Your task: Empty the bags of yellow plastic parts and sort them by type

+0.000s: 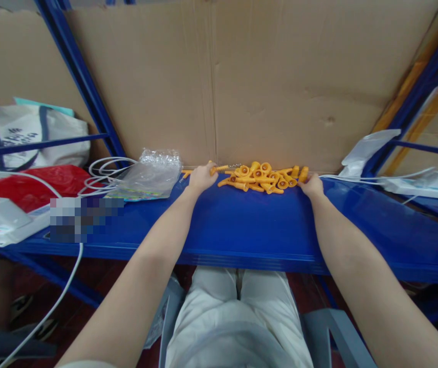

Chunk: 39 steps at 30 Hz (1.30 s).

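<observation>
My left hand [202, 177] is at the back of the blue shelf, its fingers closed around a yellow plastic piece with a thin metal spiral [222, 168], which points right. Just left of that hand lies another yellow piece [187, 174] with a metal coil. A heap of yellow plastic pieces with flared, cone-like ends [259, 178] lies between my hands, against the cardboard. At the heap's right end, my right hand [313, 186] has its fingers closed at a yellow piece [303, 174]. The fingertips are partly hidden, and the grip is hard to make out.
A cardboard sheet [272, 87] stands behind the blue shelf [249, 225]. To the left are clear plastic bags [148, 176], a red bag [46, 186], white cables and a power strip [23, 225]. Another power strip [422, 189] lies right. Part of another person shows lower left.
</observation>
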Tool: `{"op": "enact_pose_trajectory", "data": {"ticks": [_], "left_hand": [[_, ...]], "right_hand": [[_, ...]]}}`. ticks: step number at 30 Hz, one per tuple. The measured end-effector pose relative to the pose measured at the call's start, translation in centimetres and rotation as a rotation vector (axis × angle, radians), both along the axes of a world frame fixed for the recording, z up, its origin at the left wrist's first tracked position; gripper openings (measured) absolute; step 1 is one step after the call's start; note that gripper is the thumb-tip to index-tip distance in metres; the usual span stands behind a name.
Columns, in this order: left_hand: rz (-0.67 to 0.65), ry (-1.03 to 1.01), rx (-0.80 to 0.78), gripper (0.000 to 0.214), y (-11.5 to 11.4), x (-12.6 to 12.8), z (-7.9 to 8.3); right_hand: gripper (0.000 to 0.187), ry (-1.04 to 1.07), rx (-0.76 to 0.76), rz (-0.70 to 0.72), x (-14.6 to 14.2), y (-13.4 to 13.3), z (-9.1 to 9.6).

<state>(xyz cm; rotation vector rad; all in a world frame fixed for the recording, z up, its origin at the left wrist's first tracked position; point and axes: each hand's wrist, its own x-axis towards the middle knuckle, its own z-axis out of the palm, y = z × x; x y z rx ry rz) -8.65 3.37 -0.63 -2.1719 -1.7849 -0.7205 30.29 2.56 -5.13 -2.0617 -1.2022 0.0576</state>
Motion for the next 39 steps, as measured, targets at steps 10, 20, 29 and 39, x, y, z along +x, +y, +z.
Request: {"op": "enact_pose_trajectory", "data": {"ticks": [10,20,29,39], "left_hand": [[0.046,-0.051,0.004,0.042,0.5,-0.7,0.1],[0.129,-0.037,0.001,0.041,0.7,-1.5,0.3],[0.131,-0.063,0.013,0.043,1.1,-1.8,0.1],[0.100,-0.023,-0.130,0.043,1.8,-2.5,-1.2]], "right_hand": [[0.022,-0.113,-0.120,0.072,0.2,0.4,-0.3],[0.038,-0.115,-0.143,0.154,0.1,0.4,-0.2],[0.038,-0.145,-0.156,0.163,-0.1,0.5,-0.1],[0.045,-0.120,-0.151,0.153,-0.5,0.0,0.2]]}}
